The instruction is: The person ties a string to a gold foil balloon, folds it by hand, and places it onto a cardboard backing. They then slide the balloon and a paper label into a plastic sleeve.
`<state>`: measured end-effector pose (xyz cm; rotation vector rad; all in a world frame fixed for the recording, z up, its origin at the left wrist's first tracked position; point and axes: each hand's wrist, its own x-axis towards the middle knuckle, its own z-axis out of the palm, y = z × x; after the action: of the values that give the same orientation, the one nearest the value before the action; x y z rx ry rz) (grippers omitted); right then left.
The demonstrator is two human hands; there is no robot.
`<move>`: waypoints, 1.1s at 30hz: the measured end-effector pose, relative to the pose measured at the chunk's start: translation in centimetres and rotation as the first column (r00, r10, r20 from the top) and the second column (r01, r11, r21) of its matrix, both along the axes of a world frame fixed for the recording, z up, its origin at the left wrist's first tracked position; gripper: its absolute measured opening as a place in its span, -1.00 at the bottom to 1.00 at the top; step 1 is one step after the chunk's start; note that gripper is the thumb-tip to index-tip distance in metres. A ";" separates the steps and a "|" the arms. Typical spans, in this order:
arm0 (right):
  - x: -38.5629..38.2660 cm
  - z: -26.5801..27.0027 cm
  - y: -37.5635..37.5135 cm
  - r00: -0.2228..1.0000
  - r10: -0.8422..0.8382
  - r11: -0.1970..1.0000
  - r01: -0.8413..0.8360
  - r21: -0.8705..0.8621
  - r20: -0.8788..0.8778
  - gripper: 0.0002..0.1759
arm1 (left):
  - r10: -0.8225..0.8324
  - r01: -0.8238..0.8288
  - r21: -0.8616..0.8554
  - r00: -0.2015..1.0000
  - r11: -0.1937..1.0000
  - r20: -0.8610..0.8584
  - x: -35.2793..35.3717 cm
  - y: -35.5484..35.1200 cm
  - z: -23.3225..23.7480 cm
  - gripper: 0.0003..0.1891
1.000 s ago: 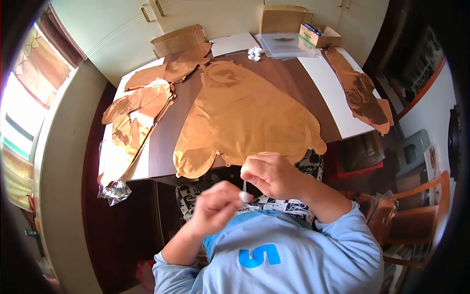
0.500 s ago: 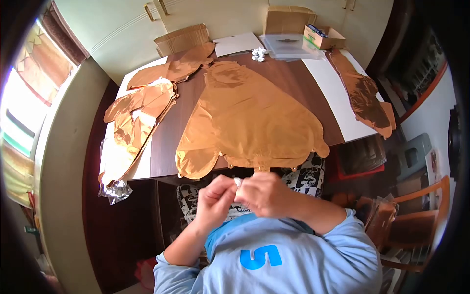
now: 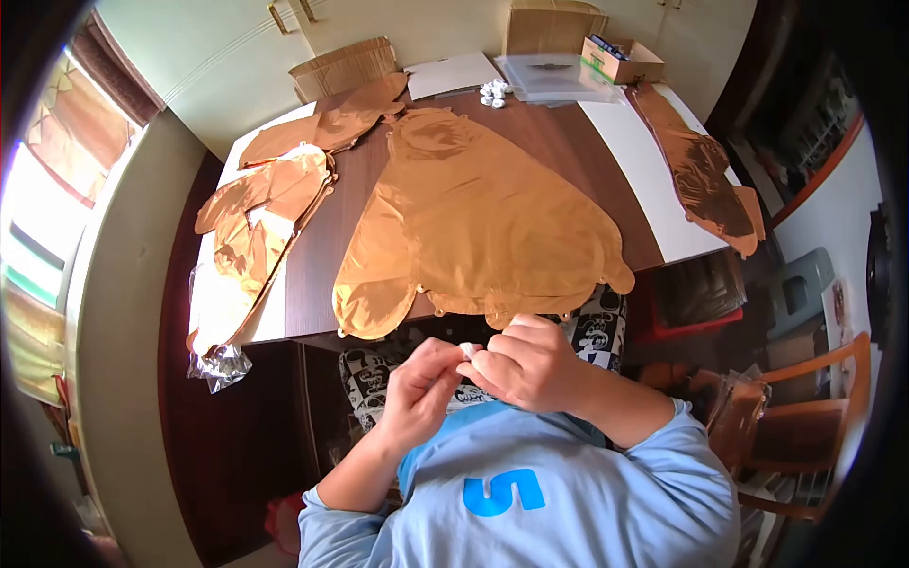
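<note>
My left hand [image 3: 418,386] and my right hand [image 3: 526,367] meet in front of my chest, below the near edge of the table. Both are closed, with fingertips pinching a small white piece [image 3: 468,351] between them. Its kind is mostly hidden by the fingers. Just beyond my hands, a large flat copper-coloured foil balloon [image 3: 511,227] lies on the table, its lower edge hanging slightly over the rim. A cluster of small white rolled pieces [image 3: 493,93] sits behind it.
More flat foil balloons lie in a stack at the left [image 3: 270,204] and on the right side [image 3: 696,170] of the brown table [image 3: 606,166]. At the back stand a cardboard box [image 3: 620,62] and clear plastic sheets [image 3: 554,79]. A wooden chair [image 3: 795,431] is at the right.
My right hand has shifted slightly to the right, its fingers now curled more. The white piece remains between both hands. The whole view has tilted down a little.
</note>
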<state>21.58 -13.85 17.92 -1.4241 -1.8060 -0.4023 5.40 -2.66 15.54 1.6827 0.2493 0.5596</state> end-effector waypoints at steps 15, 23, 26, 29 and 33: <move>2.0 1.6 -2.1 0.972 0.098 0.990 -0.117 -0.078 -0.212 -0.77 | -0.123 0.089 -0.224 0.982 0.971 -0.141 -0.1 0.3 -0.1 -0.82; 2.4 0.6 -1.5 0.811 0.418 0.811 -0.537 -0.235 -0.410 -0.71 | -0.534 0.369 -0.572 0.833 0.732 -0.145 -0.2 2.2 1.2 -0.83; 2.8 1.2 -1.4 0.732 0.420 0.736 -0.620 -0.270 -0.536 -0.79 | -0.627 0.454 -0.603 0.773 0.655 -0.099 0.0 3.3 0.6 -0.83; 3.5 1.7 -1.0 0.691 0.411 0.666 -0.673 -0.322 -0.595 -0.83 | -0.658 0.448 -0.729 0.753 0.518 -0.004 0.9 3.2 0.2 -0.84; 6.9 3.3 0.7 0.667 0.305 0.537 -0.710 -0.456 -0.679 -0.83 | -0.436 0.259 -0.888 0.897 0.379 0.075 1.8 3.5 -0.1 -0.76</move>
<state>28.47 -13.14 21.26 -1.1351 -1.8468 1.0435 7.22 0.88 15.44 0.6682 0.2346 -0.1004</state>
